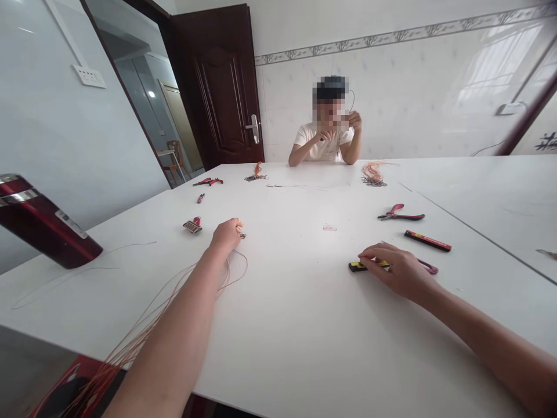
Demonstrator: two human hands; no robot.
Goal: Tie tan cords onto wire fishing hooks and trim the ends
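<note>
The left hand [227, 235], at 11 o'clock, is closed in a narrow pinch, with long copper-coloured wires [174, 305] trailing loose from it toward 7 o'clock and over the edge of the tabletop [300, 342]. A small dark piece [241, 234] shows just beside its fingertips. At 2 o'clock, the right hand [395, 270] lies curled over a black-and-yellow tool [361, 266]; whether it grips it, I cannot tell. A pink-handled tool [429, 267] pokes out beyond it.

So far, two bundles of copper wire with dark coiled ends [373, 173] lie at 12 and 1 o'clock, while the long strands remain uncoiled. Red-handled pliers [401, 213] and a red-and-black box [427, 240] sit nearby. Across the tabletop, a seated co-worker [326, 136] raises both hands, holding a thin wire [352, 101].
</note>
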